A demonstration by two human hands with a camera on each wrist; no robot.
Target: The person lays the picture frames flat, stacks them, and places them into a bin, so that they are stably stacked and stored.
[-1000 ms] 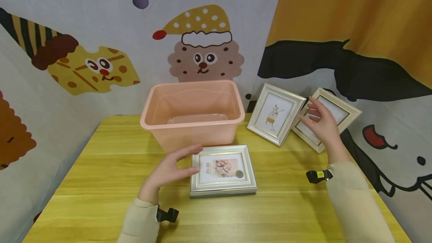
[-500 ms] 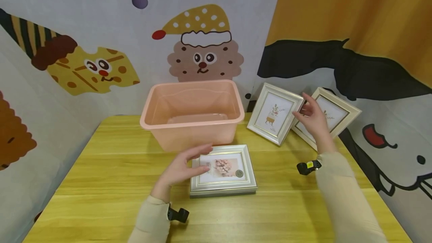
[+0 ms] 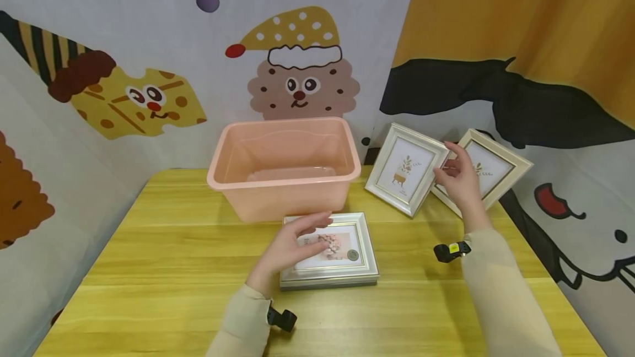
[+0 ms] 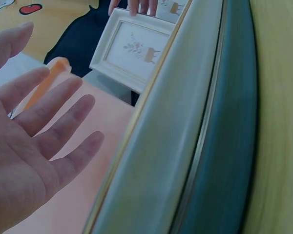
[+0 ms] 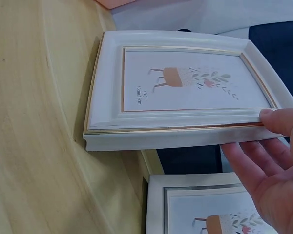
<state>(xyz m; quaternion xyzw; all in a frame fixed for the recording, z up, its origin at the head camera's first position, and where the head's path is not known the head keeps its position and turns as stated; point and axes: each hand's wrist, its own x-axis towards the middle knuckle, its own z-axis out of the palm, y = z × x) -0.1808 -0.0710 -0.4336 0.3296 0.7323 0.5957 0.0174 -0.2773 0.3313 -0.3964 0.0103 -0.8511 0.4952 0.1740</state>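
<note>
My right hand [image 3: 461, 183] grips the right edge of a white picture frame [image 3: 403, 168], which shows a potted plant print. In the right wrist view the thumb [image 5: 278, 121] lies on the frame's front while the other fingers curl behind it. A second, cream picture frame [image 3: 516, 165] leans behind that hand, partly covered by it. My left hand [image 3: 290, 249] hovers with spread, relaxed fingers over the left part of a stack of picture frames [image 3: 368, 258]. The top one has a pink flower print. In the left wrist view nothing is in the left palm [image 4: 19, 165].
A pink plastic tub [image 3: 283, 197] stands behind the stack, at the back of the yellow wooden table [image 3: 149, 269]. A cartoon-printed cloth [image 3: 168, 15] hangs right behind the tub and the leaning frames.
My left hand has moved right, from the stack's left edge to over its print. My right hand has moved left and taken hold of the white picture frame, which has shifted slightly.
</note>
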